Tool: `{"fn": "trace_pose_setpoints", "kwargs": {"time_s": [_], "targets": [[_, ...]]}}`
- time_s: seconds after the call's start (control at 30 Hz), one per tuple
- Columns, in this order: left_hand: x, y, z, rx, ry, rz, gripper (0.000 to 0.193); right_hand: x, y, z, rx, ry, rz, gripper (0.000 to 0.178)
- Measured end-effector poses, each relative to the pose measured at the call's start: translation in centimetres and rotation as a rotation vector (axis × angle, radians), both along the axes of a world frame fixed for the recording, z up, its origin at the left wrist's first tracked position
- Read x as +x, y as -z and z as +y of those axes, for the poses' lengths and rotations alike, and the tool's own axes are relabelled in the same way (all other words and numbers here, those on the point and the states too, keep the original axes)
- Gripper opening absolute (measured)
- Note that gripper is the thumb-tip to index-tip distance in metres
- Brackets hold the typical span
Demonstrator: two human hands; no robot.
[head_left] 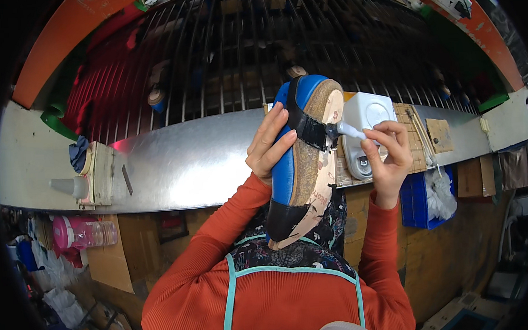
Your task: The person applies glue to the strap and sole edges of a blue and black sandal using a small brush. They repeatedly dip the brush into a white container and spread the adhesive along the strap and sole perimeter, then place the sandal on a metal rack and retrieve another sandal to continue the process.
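A half-made sandal (315, 180) stands tilted in front of my body, its underside turned to the right. Blue shows along its side, which looks like a shoe last; cork and a pale insole board face right, with black straps folded over them. My left hand (269, 144) is wrapped round the blue side near the upper strap. Between the thumb and fingers of my right hand (389, 158) is a brush-like tool (352, 130) with a pale handle. Its dark tip touches the black strap end (331, 133). Behind the right hand stands a white plastic container (374, 105).
A metal ledge (180, 163) runs along a conveyor of metal rods (211, 66), where other shoe pieces (156, 98) lie. Left on the ledge are a grey cone (71, 187) and a thin blade-like strip (127, 179). A blue bin (415, 202) hangs below right.
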State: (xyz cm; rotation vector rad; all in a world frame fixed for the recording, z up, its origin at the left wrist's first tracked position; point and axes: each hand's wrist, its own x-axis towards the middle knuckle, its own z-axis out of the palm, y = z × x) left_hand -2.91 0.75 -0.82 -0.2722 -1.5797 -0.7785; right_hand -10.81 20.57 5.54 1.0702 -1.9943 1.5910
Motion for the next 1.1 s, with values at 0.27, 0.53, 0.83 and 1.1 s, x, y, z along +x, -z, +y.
{"fn": "trace_pose_setpoints", "kwargs": {"time_s": [0.27,0.53,0.83,1.1], "targets": [[0.4,0.2,-1.6,-0.096,-0.157,-0.046,0.037,3.8,2.3,1.7,-0.015,-0.314,-0.458,0.016],[1.6,0.3,-2.0,-0.194,-0.21,-0.153,0.037,7.1,2.7,0.3,0.044,0.045,-0.397,0.015],[2.6,0.1,-2.4,-0.234,-0.245,-0.231,0.036,7.5,2.3,-0.8,0.253,0.329,-0.055,0.019],[2.8,-0.6,-2.5,-0.29,-0.284,-0.26,0.036,7.9,2.5,-1.9,0.302,0.514,0.175,0.022]]}}
